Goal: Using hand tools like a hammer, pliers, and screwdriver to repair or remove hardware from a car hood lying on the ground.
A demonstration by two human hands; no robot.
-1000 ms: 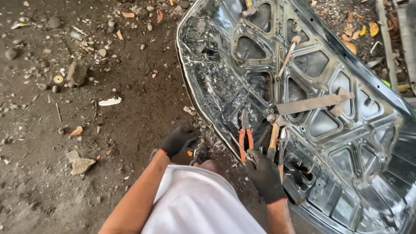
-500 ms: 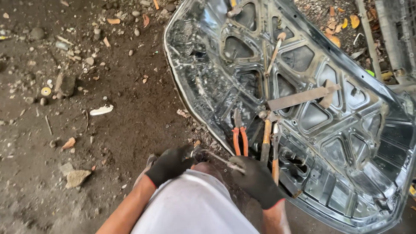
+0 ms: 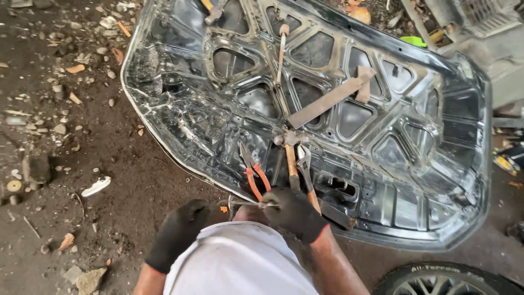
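My right hand (image 3: 295, 213), in a black glove, is closed around a thin metal rod (image 3: 248, 204) at the near edge of the car hood (image 3: 436, 164), so I can poke there. My left hand (image 3: 177, 232) rests curled and holds nothing. On the hood's bumpy, shiny metal lie orange pliers (image 3: 254, 175), a wooden-handled hammer (image 3: 290, 155) and, farther up, a flat bar (image 3: 327, 101).

Left hand (image 3: 177, 232) in a black fabric work glove, right hand (image 3: 295, 212) in a matching black glove with orange cuff edge, bare forearms, white garment below
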